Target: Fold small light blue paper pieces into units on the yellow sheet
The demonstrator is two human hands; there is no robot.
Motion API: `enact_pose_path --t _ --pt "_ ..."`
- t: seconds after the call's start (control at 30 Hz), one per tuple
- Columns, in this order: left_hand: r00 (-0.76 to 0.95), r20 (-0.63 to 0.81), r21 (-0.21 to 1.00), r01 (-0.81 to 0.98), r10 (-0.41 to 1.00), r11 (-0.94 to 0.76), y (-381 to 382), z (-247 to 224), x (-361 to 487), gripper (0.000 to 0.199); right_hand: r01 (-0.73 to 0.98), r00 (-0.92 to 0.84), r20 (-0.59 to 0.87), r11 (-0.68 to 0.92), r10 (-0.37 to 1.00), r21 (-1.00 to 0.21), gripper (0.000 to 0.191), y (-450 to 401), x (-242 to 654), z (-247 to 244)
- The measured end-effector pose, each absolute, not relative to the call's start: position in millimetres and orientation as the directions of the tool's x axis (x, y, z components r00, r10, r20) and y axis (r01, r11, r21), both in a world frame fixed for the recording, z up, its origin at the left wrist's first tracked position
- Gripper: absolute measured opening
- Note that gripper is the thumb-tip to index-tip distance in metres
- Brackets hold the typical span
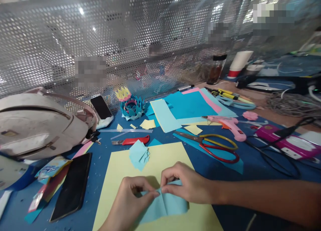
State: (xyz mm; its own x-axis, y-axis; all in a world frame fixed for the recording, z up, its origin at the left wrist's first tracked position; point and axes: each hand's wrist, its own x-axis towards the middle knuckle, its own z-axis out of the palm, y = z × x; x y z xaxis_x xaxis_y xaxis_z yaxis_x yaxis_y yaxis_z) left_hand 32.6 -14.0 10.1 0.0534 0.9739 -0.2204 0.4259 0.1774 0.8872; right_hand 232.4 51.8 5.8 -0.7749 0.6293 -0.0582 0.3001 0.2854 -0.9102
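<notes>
A light blue sheet of paper [173, 204] with a crease down its middle lies over a pale yellow sheet [110, 187]. My left hand [136, 199] pinches its top edge just left of the crease. Close beside it, my right hand [184, 184] pinches the same edge right of the crease, the thumbs nearly meeting. Beyond the hands, a small stack of light blue paper pieces [138, 154] rests on the yellow sheet. Scissors [205, 143] with red and yellow handles lie to the right, and a red utility knife [132, 140] lies behind the stack.
A layered paper flower [132, 107] stands at the back, near coloured sheets [193, 105]. At right are a pink glue gun [230, 124], a magenta power strip [286, 140] and black cords. At left are a backpack [37, 124] and a dark phone [72, 187]. A perforated metal screen [112, 40] stands behind.
</notes>
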Motion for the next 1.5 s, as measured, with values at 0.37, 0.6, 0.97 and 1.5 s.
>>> enact_pose_path --t 0.37,0.6,0.97,1.5 --pt "0.128 -0.213 0.879 0.458 0.969 0.133 -7.9 7.8 18.7 0.026 0.337 -0.749 -0.004 0.377 0.662 -0.863 0.045 68.2 241.2 -1.5" --pt "0.104 -0.226 0.889 0.429 0.969 0.161 -6.4 5.6 14.1 0.037 0.312 -0.743 -0.028 0.309 0.668 -0.898 0.045 73.8 244.1 -3.5" --pt "0.094 -0.197 0.955 0.242 0.976 0.169 0.1 3.7 7.8 0.045 0.202 -0.663 0.051 0.244 0.747 -0.949 0.028 80.4 243.2 1.4" --pt "0.070 -0.016 0.994 0.104 0.997 0.009 1.7 2.0 9.1 0.010 0.306 -0.501 0.430 0.619 0.751 -0.723 0.021 84.3 244.3 4.3"
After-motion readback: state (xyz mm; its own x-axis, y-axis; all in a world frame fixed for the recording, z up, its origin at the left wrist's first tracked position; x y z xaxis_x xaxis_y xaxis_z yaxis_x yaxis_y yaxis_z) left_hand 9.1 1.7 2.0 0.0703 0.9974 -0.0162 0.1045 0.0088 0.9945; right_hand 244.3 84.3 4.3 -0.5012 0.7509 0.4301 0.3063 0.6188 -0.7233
